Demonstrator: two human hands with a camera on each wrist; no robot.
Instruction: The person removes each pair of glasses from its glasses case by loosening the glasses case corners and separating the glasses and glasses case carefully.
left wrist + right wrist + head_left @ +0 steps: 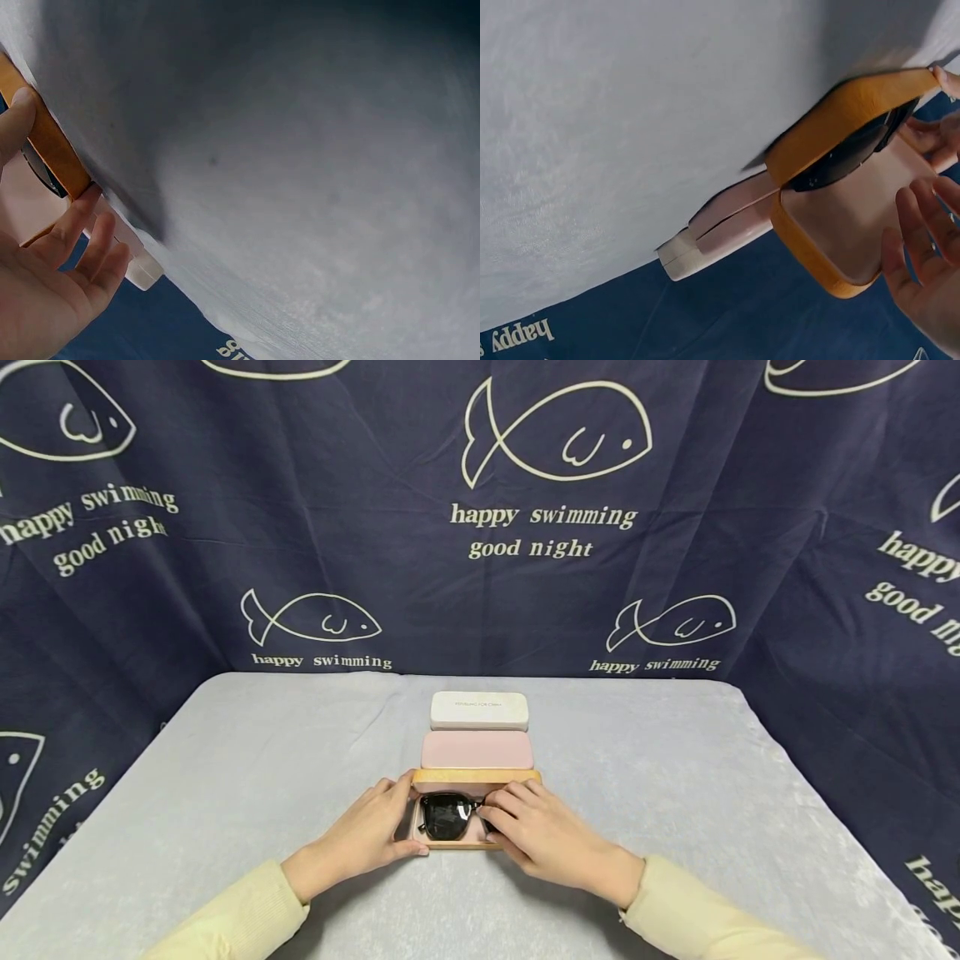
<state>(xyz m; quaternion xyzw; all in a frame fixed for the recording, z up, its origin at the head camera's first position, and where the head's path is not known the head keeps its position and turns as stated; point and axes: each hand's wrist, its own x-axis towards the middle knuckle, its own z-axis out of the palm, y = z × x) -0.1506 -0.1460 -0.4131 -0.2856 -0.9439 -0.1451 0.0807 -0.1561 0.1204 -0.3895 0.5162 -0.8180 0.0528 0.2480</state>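
A pair of black sunglasses (447, 817) lies in an open orange glasses case (477, 776) with a pale pink lining. My left hand (375, 827) grips the case's left end, thumb at the front edge and fingers toward the back. In the left wrist view that thumb presses the orange front wall (56, 154). Over the right side of the sunglasses, my right hand (543, 839) holds them near the bridge, hiding most of the right lens. The right wrist view shows some of its fingers (911, 225) beside the raised lid (817, 266).
Directly behind the orange case lies a pink case (477, 750), with a white case (478, 710) farther back. All rest in a row on a pale grey-blue cloth (637, 760). A dark blue fish-print curtain (420, 568) surrounds the table's back and sides.
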